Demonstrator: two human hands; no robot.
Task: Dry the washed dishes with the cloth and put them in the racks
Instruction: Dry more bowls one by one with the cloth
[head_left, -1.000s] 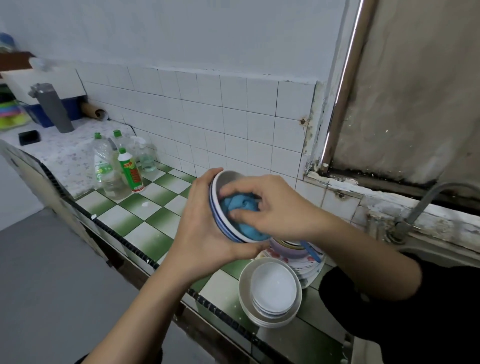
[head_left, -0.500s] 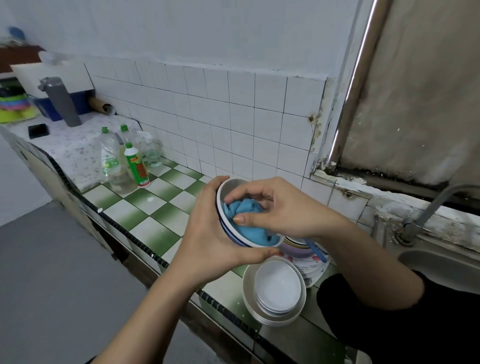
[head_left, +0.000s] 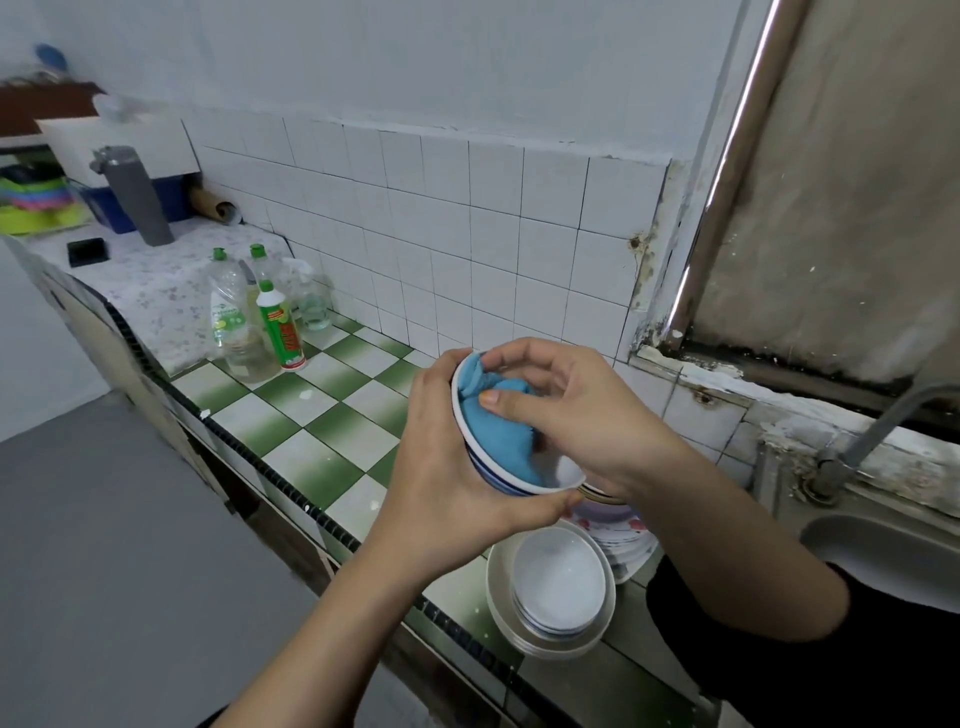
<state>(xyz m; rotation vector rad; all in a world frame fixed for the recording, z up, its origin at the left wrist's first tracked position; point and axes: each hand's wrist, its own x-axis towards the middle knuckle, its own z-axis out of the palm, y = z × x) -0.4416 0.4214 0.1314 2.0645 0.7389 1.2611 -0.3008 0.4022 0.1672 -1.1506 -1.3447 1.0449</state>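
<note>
Left hand (head_left: 447, 483) grips the tilted white ceramic bowl with blue rim bands (head_left: 566, 473) from outside, above the green-and-white checked tile counter (head_left: 291, 395). Right hand (head_left: 566, 410) curls fingers and thumb on the bunched blue cloth (head_left: 498, 436) inside that bowl (stacked white bowls (head_left: 558, 582) sit on the counter just below).
</note>
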